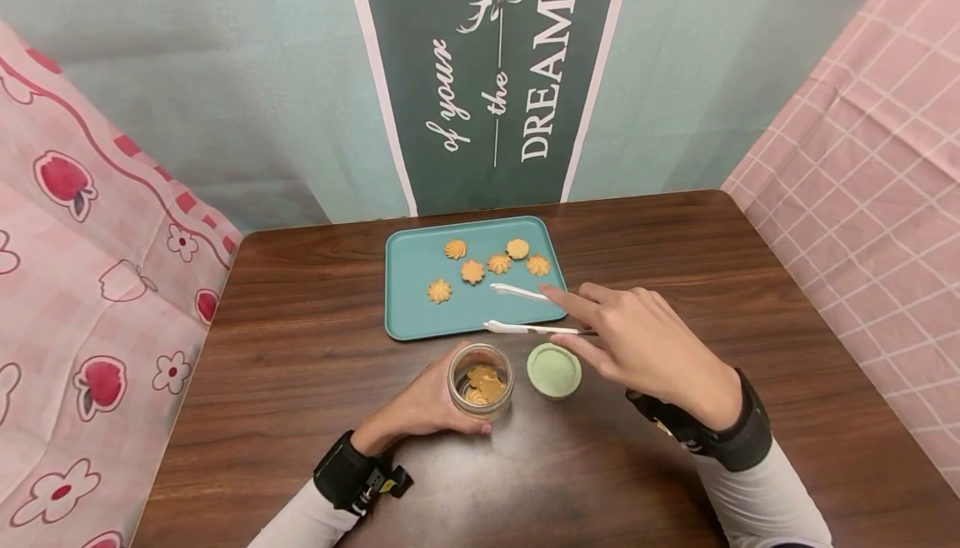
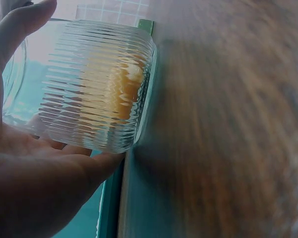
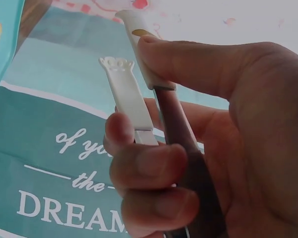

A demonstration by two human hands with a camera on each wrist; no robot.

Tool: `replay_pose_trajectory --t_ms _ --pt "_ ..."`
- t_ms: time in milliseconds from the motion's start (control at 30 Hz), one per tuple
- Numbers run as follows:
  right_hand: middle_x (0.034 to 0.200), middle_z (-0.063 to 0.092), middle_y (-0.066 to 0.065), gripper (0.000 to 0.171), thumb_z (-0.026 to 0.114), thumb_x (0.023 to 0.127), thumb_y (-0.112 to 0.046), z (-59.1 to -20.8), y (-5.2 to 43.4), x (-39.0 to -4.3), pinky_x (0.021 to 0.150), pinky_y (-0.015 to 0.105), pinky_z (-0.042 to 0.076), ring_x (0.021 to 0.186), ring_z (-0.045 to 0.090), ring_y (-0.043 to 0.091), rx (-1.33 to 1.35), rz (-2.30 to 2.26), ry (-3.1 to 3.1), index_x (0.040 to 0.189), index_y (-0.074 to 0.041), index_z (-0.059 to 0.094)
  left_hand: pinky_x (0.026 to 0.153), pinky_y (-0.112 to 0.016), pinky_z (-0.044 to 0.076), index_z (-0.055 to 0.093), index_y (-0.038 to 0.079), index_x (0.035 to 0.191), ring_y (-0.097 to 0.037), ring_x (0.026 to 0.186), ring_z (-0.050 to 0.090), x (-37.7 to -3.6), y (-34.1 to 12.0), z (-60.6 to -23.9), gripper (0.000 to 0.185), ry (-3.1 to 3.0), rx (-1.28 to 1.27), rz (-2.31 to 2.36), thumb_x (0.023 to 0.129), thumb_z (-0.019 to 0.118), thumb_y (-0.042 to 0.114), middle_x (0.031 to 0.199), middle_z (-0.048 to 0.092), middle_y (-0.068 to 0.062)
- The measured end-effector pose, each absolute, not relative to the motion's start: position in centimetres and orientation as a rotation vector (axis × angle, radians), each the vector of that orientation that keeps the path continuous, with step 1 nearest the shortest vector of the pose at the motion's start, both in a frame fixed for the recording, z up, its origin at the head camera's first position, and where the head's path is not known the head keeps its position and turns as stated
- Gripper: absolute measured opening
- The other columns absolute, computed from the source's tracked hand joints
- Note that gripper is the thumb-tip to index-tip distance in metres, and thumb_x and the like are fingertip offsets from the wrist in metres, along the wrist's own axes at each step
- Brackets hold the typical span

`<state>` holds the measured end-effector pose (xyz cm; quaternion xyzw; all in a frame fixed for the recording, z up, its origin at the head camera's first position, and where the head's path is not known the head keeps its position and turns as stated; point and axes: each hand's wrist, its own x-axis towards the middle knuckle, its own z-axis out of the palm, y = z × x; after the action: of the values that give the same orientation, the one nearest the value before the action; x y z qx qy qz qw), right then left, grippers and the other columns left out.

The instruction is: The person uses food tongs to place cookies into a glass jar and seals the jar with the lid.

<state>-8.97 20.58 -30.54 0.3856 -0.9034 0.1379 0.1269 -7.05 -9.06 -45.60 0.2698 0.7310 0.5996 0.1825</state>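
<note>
My left hand (image 1: 435,402) grips a ribbed clear glass jar (image 1: 481,381), thumb on its near side and fingers round the far side. Several golden cookies (image 2: 124,91) lie at the bottom of the jar. In my right hand (image 1: 645,344) is a pair of tongs (image 3: 181,129) with white paw-shaped tips, held between thumb and fingers. The tong tips are spread apart with nothing between them, over the near right part of a teal tray (image 1: 408,315). Several flower-shaped cookies (image 1: 472,271) are scattered on that tray.
A round green lid (image 1: 554,371) lies on the wooden table (image 1: 300,323), right of the jar and below the tongs. Behind the table hangs a green cloth (image 1: 300,115) with white lettering. Pink patterned cloth (image 1: 82,298) hangs at the left, pink checked cloth (image 1: 870,198) at the right.
</note>
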Motion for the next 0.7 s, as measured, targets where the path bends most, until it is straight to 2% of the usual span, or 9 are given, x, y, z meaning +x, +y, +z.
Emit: replay_pose_trajectory --t_ms 267,467,700 --pt "0.077 0.056 -0.005 0.051 0.083 0.091 -0.030 -30.7 20.9 -9.6 0.045 0.022 0.029 0.051 0.035 0.001 1.049 0.417 -2.655 0.138 -0.014 0.070 0.117 -0.032 0.043 0.053 0.024 0.141 -0.016 0.130 0.060 -7.1 -9.0 -45.6 0.088 2.081 0.757 1.679 0.068 0.099 0.005 0.135 0.065 0.007" --pt "0.077 0.059 -0.001 0.053 0.082 0.091 -0.031 -30.7 21.1 -10.2 0.045 0.025 0.031 0.052 0.039 0.005 1.000 0.404 -2.676 0.140 -0.013 0.069 0.117 -0.033 0.043 0.053 0.020 0.143 -0.018 0.129 0.060 -7.0 -9.0 -45.6 0.088 2.082 0.785 1.691 0.069 0.099 0.006 0.136 0.065 0.004" --pt "0.074 0.057 -0.003 0.052 0.083 0.092 -0.027 -30.8 21.2 -10.6 0.045 0.026 0.031 0.054 0.042 0.006 0.960 0.430 -2.708 0.140 -0.015 0.068 0.117 -0.034 0.044 0.052 0.017 0.143 -0.021 0.130 0.060 -7.0 -9.1 -45.7 0.086 2.078 0.804 1.693 0.071 0.099 0.007 0.137 0.064 0.000"
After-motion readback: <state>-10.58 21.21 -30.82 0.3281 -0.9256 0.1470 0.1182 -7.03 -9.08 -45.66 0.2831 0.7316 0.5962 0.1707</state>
